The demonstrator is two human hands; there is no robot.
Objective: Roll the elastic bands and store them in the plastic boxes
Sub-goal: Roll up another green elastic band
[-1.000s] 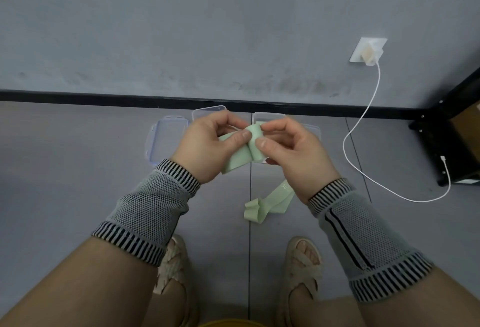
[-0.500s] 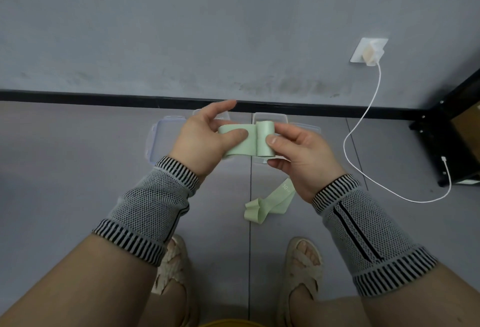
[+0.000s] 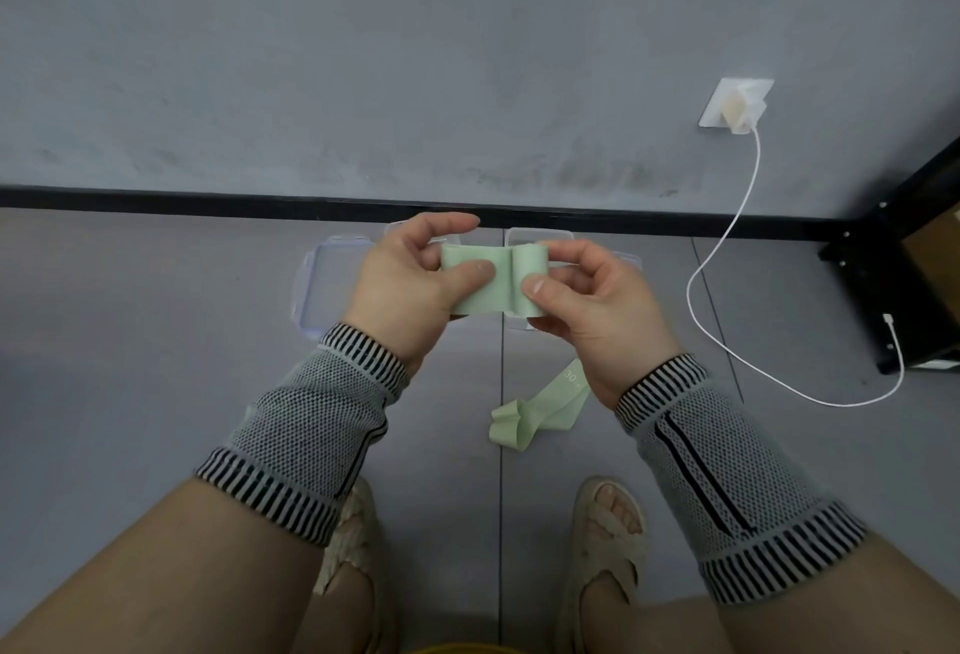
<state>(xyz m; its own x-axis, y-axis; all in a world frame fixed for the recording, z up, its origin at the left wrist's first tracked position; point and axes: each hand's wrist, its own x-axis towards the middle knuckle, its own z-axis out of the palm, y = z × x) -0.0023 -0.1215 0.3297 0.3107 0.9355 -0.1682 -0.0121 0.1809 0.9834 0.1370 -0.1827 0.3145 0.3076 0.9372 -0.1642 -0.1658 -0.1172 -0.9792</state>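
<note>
The left hand (image 3: 410, 284) pinched the flat end of a pale green elastic band (image 3: 491, 287) between thumb and fingers, while the right hand (image 3: 597, 305) gripped its rolled part. The band was held above the grey floor (image 3: 156, 367), its loose tail (image 3: 535, 409) trailing down to lie there. Clear plastic boxes (image 3: 324, 290) sat on the floor behind the hands.

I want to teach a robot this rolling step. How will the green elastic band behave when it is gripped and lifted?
Probably floppy: the green elastic band sags from the right hand in a loose tail that crumples on the floor. Likely light, since thumb pinches from both hands, left hand included, carry it. The small roll may unwind if the grip loosens.
</note>
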